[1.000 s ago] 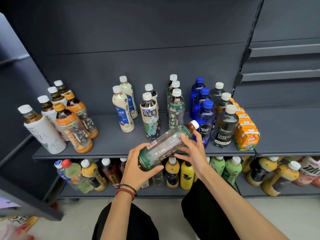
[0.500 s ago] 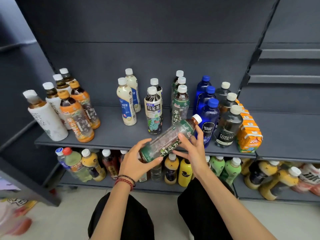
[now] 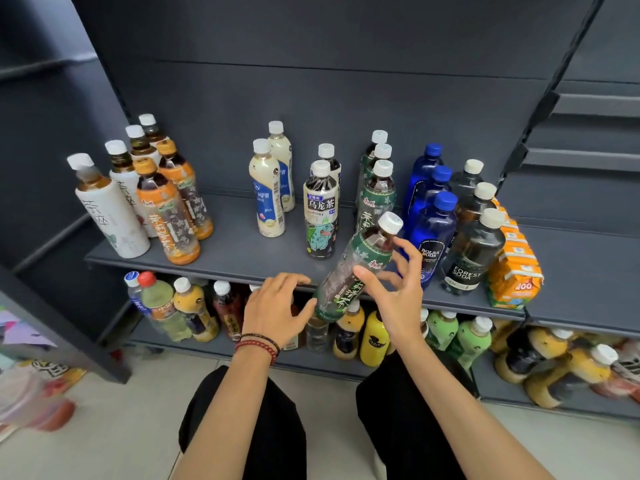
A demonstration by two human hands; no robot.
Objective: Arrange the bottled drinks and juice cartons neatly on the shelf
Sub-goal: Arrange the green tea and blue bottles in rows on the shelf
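Head view | green-label tea bottle tilted, cap up-right, over the shelf front edge | right hand grips its middle, thumb on label | left hand loose-fingered, thumb touching its base | oolong bottle just left, blue soda bottles just right, matching green bottles behind | juice cartons far right

Widest gap on the shelf lies between the orange-label bottles and cream bottles. Rightward, rows crowd close: oolong bottles, green-label bottles, blue bottles, dark soda bottles, juice cartons.
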